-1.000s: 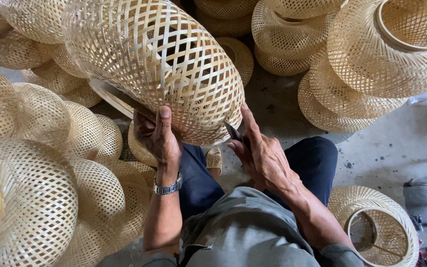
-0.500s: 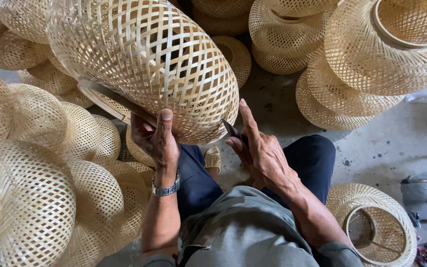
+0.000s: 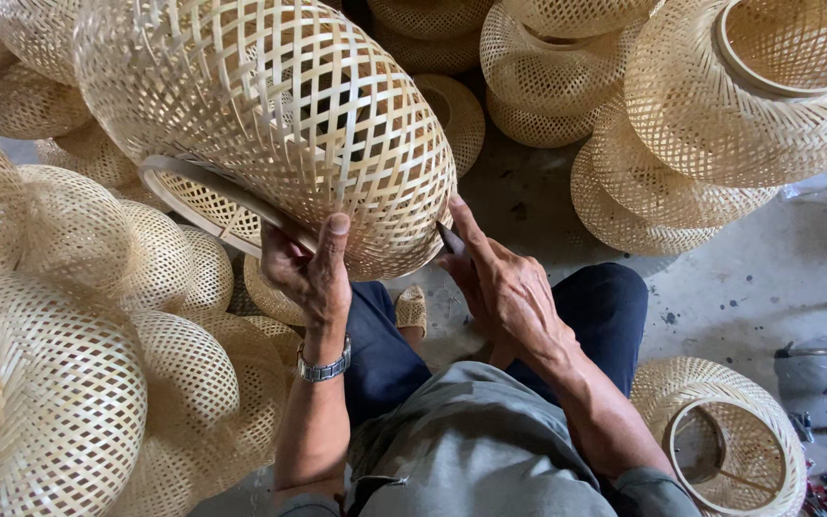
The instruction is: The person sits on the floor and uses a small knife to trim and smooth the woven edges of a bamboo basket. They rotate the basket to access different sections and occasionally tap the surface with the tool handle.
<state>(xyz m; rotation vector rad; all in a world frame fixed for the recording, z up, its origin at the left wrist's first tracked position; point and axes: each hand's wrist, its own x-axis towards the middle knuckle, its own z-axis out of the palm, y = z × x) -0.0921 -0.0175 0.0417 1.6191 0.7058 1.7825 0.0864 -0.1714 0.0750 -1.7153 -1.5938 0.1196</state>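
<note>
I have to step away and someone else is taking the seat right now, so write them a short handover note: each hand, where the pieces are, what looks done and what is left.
Left hand: grips the lower edge of the large woven bamboo shade, thumb up against the weave, holding it tilted over the lap.
Right hand: holds a small dark-tipped tool at the shade's rim, index finger laid along it.
Around: more woven shades are piled to the left and across the top right; one with a ring rim lies on the floor to the right.
Done: the shade's body is fully woven.
Left: the rim spot under the tool; how much remains cannot be told.
</note>
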